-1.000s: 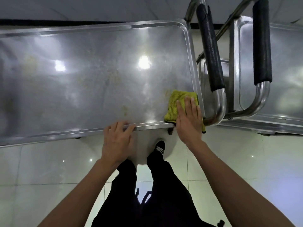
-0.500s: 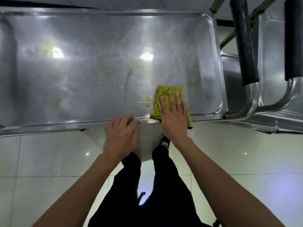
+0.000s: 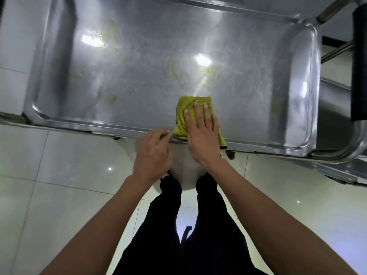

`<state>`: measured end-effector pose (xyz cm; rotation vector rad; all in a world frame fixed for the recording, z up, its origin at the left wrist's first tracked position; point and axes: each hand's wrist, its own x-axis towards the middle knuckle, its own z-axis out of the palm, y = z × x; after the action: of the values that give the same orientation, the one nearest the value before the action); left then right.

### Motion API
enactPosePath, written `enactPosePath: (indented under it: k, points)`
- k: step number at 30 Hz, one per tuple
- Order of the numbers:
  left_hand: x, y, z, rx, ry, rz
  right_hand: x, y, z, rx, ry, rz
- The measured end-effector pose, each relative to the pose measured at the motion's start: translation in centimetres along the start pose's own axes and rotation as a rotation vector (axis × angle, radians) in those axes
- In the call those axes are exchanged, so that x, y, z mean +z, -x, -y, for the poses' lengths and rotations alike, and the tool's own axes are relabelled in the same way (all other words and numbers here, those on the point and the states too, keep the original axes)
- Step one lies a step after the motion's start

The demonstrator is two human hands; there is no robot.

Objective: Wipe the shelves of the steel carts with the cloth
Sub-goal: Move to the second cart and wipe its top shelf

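Note:
A steel cart's top shelf (image 3: 139, 76) fills the upper view, with yellowish smears on its left and middle. A folded green cloth (image 3: 185, 110) lies on the shelf by the near rim, one corner hanging over the edge. My right hand (image 3: 202, 133) presses flat on the cloth with straight fingers. My left hand (image 3: 153, 153) is just left of it, fingers curled over the shelf's near rim.
A black-padded push handle (image 3: 358, 66) rises at the cart's right end. A second steel cart's shelf (image 3: 335, 108) stands beyond it on the right. White floor tiles (image 3: 49, 175) lie below, and my dark-trousered legs (image 3: 188, 225) stand against the cart.
My right hand has slid the cloth leftward along the near rim, away from the right corner. The view has shifted so the cart sits further right. My left hand stays on the rim.

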<state>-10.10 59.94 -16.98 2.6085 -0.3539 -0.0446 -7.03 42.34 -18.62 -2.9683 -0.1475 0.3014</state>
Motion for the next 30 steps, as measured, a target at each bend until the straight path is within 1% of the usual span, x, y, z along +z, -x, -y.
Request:
enactPosePath:
  k: [4,7,10,12,14,18,21,23,25,28,30]
  points:
    - [-0.9,-0.1,0.7,0.013,0.045,-0.046,-0.4,-1.6,2.5,-0.064,-0.035,0.038]
    - [-1.3,-0.7,0.7,0.033,0.009,-0.056,-0.8,-1.8,2.3,-0.079,-0.067,0.037]
    - [-1.6,-1.5,0.2,0.010,-0.042,0.026,-1.0,-1.4,1.3,-0.078,-0.078,0.019]
    - [-1.7,-2.2,-0.6,-0.044,-0.084,0.110,-1.1,-1.1,0.5,-0.051,-0.082,0.008]
    - [-1.7,-2.7,-1.3,-0.100,-0.145,0.144,-1.1,-1.0,-0.5,-0.018,-0.077,-0.001]
    - [-0.6,-4.5,-3.9,-0.117,-0.206,0.195,-1.7,-0.7,-5.1,0.054,-0.089,-0.038]
    - [1.1,-6.4,-7.2,-0.028,-0.191,0.208,-2.3,-0.7,-9.3,0.091,-0.094,-0.048]
    - [2.6,-7.8,-9.9,0.054,-0.198,0.263,-2.9,-0.5,-12.4,0.138,-0.111,-0.057]
    - [4.1,-9.2,-12.4,0.086,-0.203,0.298,-3.5,-0.3,-15.5,0.181,-0.134,-0.059]
    - [6.0,-11.3,-15.8,0.085,-0.207,0.303,-4.4,0.1,-20.1,0.245,-0.157,-0.059]
    - [6.9,-12.2,-17.3,0.066,-0.244,0.337,-5.0,0.4,-23.1,0.291,-0.167,-0.055]
